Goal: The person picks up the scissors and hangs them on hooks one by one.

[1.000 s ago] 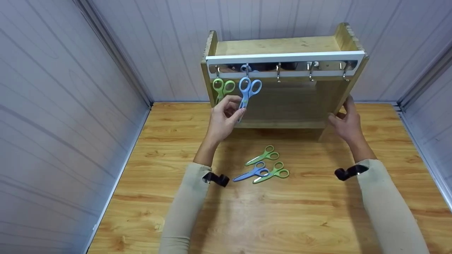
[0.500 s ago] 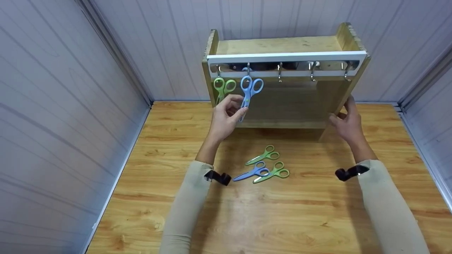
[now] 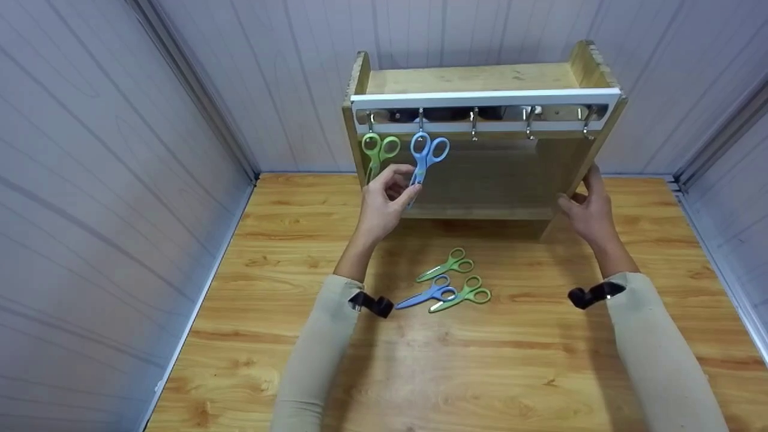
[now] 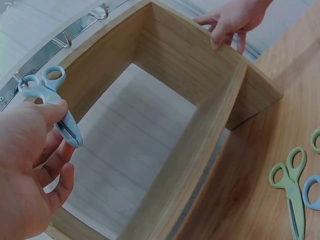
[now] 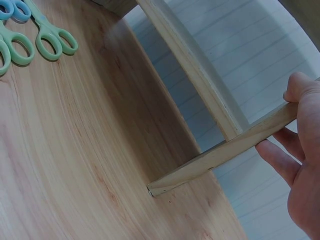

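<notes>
My left hand (image 3: 382, 204) pinches a pair of light-blue scissors (image 3: 420, 161) by the blade end, handles up. One handle loop is at the second hook (image 3: 421, 118) from the left; in the left wrist view the hook tip (image 4: 20, 77) shows inside the loop. Green scissors (image 3: 373, 154) hang on the leftmost hook, partly behind my left hand. My right hand (image 3: 590, 210) grips the right side panel (image 5: 220, 155) of the wooden shelf (image 3: 468, 78), thumb on one face and fingers on the other.
On the wood-grain surface (image 3: 480, 360) lie green scissors (image 3: 447, 266), blue scissors (image 3: 429, 293) and another green pair (image 3: 465, 295), the last two overlapping. A white rail (image 3: 486, 98) with several metal hooks runs along the shelf's front. Panelled walls (image 3: 300, 78) stand behind and at both sides.
The blue scissors have shifted slightly right and down at the second hook, and their reflection in the metal strip is gone. My right hand keeps its grip on the shelf.
</notes>
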A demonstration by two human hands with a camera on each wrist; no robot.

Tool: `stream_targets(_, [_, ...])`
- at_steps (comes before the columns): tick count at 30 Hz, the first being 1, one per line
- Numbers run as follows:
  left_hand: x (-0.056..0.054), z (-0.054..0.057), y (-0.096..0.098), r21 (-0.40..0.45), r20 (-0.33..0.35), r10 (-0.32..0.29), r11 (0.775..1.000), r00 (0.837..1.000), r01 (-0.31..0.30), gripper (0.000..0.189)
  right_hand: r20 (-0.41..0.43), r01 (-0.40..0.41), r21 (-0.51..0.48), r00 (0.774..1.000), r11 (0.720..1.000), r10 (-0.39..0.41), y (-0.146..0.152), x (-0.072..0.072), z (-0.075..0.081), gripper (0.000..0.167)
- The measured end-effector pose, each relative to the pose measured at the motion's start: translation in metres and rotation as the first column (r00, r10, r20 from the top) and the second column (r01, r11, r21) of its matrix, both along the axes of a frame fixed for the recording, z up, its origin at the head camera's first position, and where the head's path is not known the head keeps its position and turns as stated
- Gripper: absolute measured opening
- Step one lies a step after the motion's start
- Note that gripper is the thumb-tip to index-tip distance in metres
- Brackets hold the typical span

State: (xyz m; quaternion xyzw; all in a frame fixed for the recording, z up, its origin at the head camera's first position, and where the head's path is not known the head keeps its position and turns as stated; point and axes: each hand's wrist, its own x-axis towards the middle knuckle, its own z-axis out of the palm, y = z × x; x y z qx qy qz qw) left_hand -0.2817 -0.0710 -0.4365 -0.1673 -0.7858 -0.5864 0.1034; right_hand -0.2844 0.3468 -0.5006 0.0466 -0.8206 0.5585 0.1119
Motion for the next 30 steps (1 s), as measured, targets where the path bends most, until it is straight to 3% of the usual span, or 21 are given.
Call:
stream_targets(9, [-0.002,-0.002,0.000,-0.021,0.009,0.004,1.000,1.000,-0.004,0.030,0.008,0.000,0.002,1.000,1.000,0.000,0.001,-0.003,0.000,0.091])
stream_targets(30, [-0.001,-0.014,-0.005,0.021,0.031,-0.022,1.000,0.999,0.021,0.033,-0.012,0.015,0.010,1.000,1.000,-0.015,-0.001,0.001,-0.001,0.088])
